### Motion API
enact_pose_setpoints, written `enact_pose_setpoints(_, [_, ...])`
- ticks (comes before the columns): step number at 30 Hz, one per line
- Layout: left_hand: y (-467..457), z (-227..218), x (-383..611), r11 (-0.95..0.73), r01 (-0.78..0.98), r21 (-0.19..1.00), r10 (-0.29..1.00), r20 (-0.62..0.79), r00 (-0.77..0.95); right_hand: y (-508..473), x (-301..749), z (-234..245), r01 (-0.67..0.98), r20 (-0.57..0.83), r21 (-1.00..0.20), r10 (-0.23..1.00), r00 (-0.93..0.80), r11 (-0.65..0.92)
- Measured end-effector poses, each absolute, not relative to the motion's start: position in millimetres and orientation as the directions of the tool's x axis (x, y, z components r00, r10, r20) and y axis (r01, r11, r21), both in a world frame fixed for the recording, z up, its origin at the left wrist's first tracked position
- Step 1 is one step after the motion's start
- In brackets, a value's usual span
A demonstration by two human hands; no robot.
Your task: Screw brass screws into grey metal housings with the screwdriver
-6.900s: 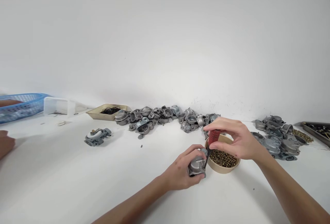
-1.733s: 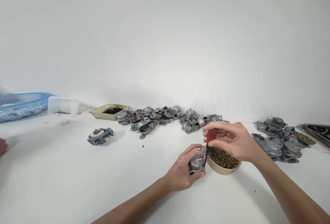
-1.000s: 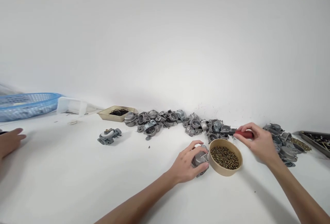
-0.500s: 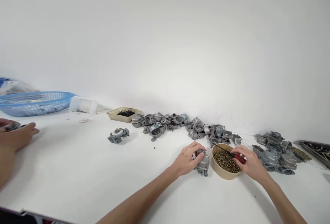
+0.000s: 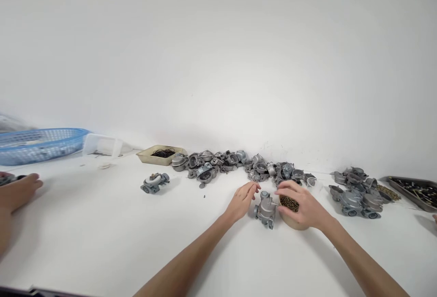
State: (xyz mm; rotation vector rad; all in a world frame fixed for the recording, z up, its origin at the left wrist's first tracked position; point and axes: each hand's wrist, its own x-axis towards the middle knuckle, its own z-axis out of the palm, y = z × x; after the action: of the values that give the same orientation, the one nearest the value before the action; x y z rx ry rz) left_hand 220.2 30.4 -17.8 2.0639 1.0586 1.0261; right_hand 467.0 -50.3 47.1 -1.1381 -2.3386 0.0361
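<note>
A grey metal carburetor (image 5: 266,210) stands on the white table between my hands. My left hand (image 5: 241,202) is just left of it, fingers loosely bent and apart from the thumb, with nothing visible in them. On the other side my right hand (image 5: 302,206) reaches over the bowl (image 5: 296,224) of small brass-coloured screws (image 5: 289,203), fingers spread toward the carburetor. Whether its fingertips touch the carburetor I cannot tell. Part of the bowl is hidden beneath this hand. No screwdriver shows now.
Grey metal parts (image 5: 205,165) lie heaped along the wall, with more carburetors (image 5: 353,201) at right beside a dark tray (image 5: 414,192). Another carburetor (image 5: 154,182) sits at left, near a tray of black rings (image 5: 146,156). A co-worker's hand (image 5: 20,192) and a blue basket (image 5: 51,149) are far left.
My right hand has let go of the red-handled screwdriver and moved left toward the carburetor. My left hand has released the carburetor and drawn slightly left. The view has shifted a little.
</note>
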Motion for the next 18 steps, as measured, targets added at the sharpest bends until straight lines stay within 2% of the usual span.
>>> enact_pose_setpoints(4, [40.0, -22.7, 214.0, -0.493, 0.439, 0.751, 0.855, 0.326, 0.402, -38.6, 431.0, 61.7, 0.748, 0.131, -0.222, 0.779, -0.613, 0.625])
enact_pose_setpoints(8, [43.8, -29.9, 212.4, -0.502, 0.481, 0.719, 0.849, 0.303, 0.434, -27.9, 420.7, 59.7, 0.766, -0.049, -0.238, 0.781, -0.623, 0.597])
enact_pose_setpoints(18, [47.6, -37.1, 212.6, -0.57, 0.544, 0.616, 0.804, 0.28, 0.525, -30.6, 422.2, 46.1, 0.76, -0.034, -0.367, 0.808, -0.588, 0.537])
